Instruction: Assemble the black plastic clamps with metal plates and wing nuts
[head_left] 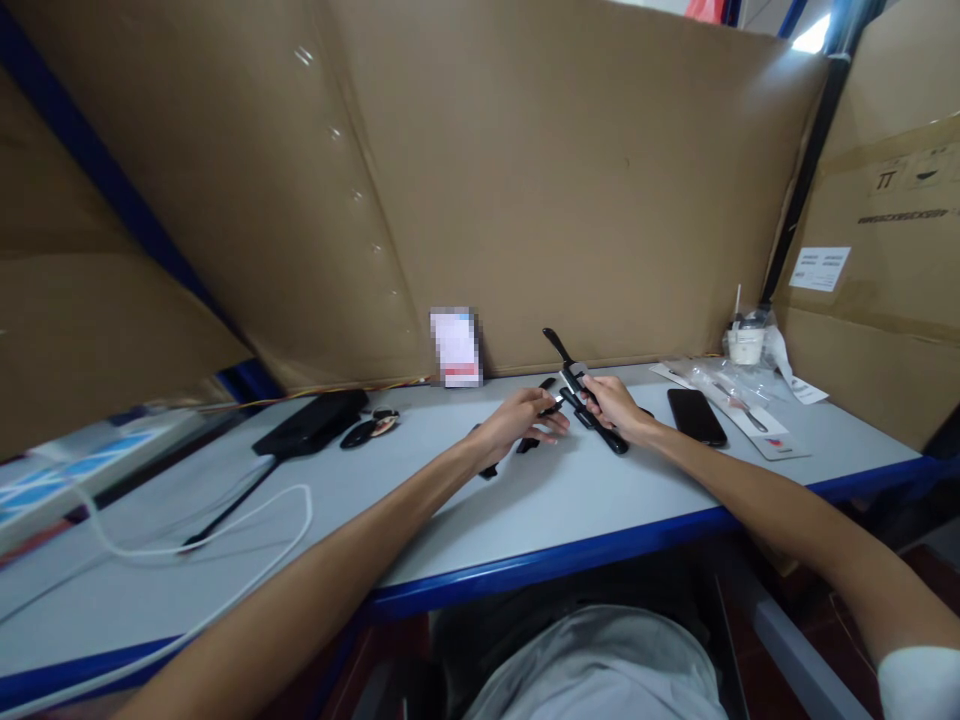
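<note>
My right hand (613,405) is closed around a black, long-handled implement (557,345) with a pale metallic part near its middle; its exact kind is hard to make out. One curved black end rises toward the cardboard, while a second black handle (611,436) points down toward the table. Just to the left, my left hand (517,422) pinches a small black piece (553,408) with a bright tip, close to the implement. Under and beside my left hand lie other small black pieces (527,444), partly hidden by the fingers and wrist.
A phone-like screen (455,347) leans on the cardboard wall (562,180). At right are a black phone (697,416), clear packaging on a card (772,440) and a white cup (745,345). At left are a black box (311,433), a white cable (300,535) and a power strip (97,480).
</note>
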